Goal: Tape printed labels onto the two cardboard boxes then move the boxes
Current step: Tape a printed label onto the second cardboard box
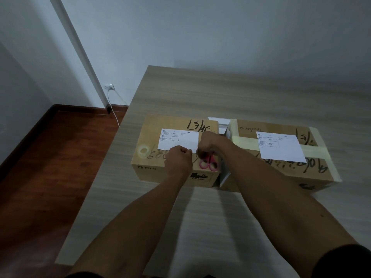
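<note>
Right now we have both hands over the left cardboard box (176,149), which sits on the wood-grain table (241,93) beside the right cardboard box (281,157), the two nearly touching. Our left hand (178,157) is curled into a fist at the near edge of the left label (178,140), its fingertips drawn together as though pinching something thin; we cannot make out any tape strip between them. Our right hand (206,145) is likewise curled at the label's near right corner, fingers tucked under, so that the grip of each hand is narrow and what it holds is too small to tell. Just below the right hand, red-handled scissors (208,163) lie on the box top. A clear tape roll (144,151) lies flat near the box's left edge, apart from both hands.

On the right box, the right label (281,146) lies slightly skewed across a band of pale tape. Black handwriting marks both box tops. Between the boxes at the far side a white object (219,122) shows, partly hidden. Against the wall, a plug with a white cable (112,103) runs down to the wooden floor (50,157).
</note>
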Available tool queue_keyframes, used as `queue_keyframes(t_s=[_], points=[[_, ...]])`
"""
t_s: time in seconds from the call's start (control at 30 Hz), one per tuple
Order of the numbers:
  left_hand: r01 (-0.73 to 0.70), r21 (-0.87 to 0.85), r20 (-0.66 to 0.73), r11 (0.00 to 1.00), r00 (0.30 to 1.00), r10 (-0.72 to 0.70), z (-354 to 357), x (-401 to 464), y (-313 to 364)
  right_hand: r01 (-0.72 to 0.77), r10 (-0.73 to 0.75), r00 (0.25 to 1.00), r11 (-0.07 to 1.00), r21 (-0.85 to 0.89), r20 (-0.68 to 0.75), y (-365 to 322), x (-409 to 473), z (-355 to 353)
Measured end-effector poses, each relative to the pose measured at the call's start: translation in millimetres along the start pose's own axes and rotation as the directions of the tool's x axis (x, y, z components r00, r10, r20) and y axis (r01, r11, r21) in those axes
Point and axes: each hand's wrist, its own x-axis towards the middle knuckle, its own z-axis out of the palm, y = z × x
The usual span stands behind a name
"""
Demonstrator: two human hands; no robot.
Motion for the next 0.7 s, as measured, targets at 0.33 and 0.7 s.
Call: queue_keyframes(t_s=[0.33, 0.7], points=[[-0.006, 0.057, -0.012, 0.998, 1.0, 0.007, 2.2, -0.3, 1.3, -0.022, 0.02, 0.999, 0.998, -0.054, -0.026, -5.6, 7.1, 2.9], [0.062, -0.02, -0.003, 0.998, 0.998, -0.062, -5.1, 6.2, 2.6, -0.091, 0.092, 0.987, 0.996, 0.018, -0.134, -1.8, 10.9, 4.4]])
